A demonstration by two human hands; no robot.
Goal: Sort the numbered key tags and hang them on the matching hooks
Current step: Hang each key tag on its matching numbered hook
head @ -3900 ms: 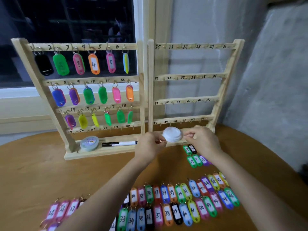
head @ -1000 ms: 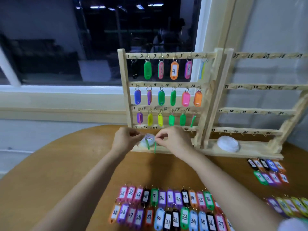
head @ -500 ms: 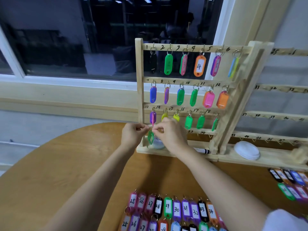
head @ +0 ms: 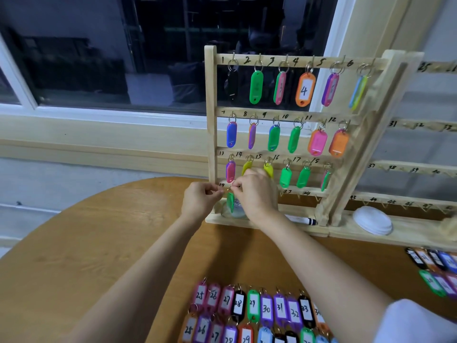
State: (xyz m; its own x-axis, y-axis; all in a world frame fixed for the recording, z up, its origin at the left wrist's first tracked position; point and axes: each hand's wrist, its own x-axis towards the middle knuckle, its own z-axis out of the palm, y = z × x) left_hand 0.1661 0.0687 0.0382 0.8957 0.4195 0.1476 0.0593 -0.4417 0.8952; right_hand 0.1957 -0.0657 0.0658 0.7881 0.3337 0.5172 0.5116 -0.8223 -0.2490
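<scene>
Green is the colour of the key tag [head: 230,203] in play right now. It's dangling edge-on just under the bottom rail of the left wooden rack [head: 211,120], at the far-left spot marked 19, so I'm not managing to read its number. Both hands are working its little ring [head: 229,188]: the left hand [head: 201,199] is pinching from one side and the right hand [head: 254,194] from the other, so each grip is clamped on that ring with the fingertips nearly meeting. The hook is hiding behind the fingers, so I can't tell whether the ring is sitting on it yet.

My take on doing this bit well: two pinches on something that small are crowding each other. I'm thinking one hand should be presenting the ring with its hole facing the hook tip while the other is only steadying the tag body, then it's just lowering on and letting go gently. The pink tag [head: 230,170] on 13 is hanging just above the knuckles and the yellow tags [head: 269,169] are sitting close behind the right hand, so I'd be minding those on the way out. The 25-and-up tags [head: 267,308] are lying in rows on the tabletop [head: 99,243].
</scene>
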